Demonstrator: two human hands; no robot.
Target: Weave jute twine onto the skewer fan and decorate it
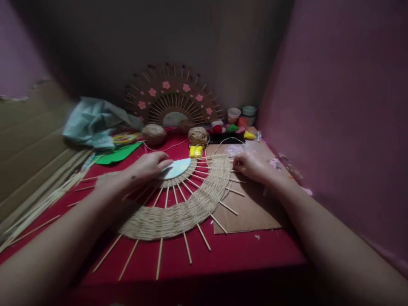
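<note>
- The woven fan [181,219], a half-ring of tan cord worked over pale rods [204,237], lies flat with its curved side toward the person.
- At the inner centre of the woven fan sits a pale blue half-disc [178,170], bordered by a narrow woven band.
- The left hand [149,165] is over the woven fan's inner left part, fingers bent and close together, thumb at the half-disc; whether they grip anything I cannot tell.
- The right hand [250,165] is at the woven fan's far right edge, thumb and fingers drawn narrowly together by the rod ends; I cannot tell whether a rod or cord is between them.
- Under the woven fan's right side lies a cardboard sheet [248,216], and under both a red cloth [255,255].
- Just beyond the woven fan's half-disc are a yellow packet [195,151], a twine coil [198,135] and, further left, a twine ball [154,134].
- Beyond the woven fan, to the left, are a green sheet [119,154] and a crumpled blue-grey covering [95,121]; loose pale sticks [44,207] run along its left.
- Beyond the woven fan, to the right, are red [217,129], green and yellow lumps and two tubs [233,114].
- Farthest beyond the woven fan, a brown fan [175,87] with pink flowers stands upright by the dark wall [197,29].
</note>
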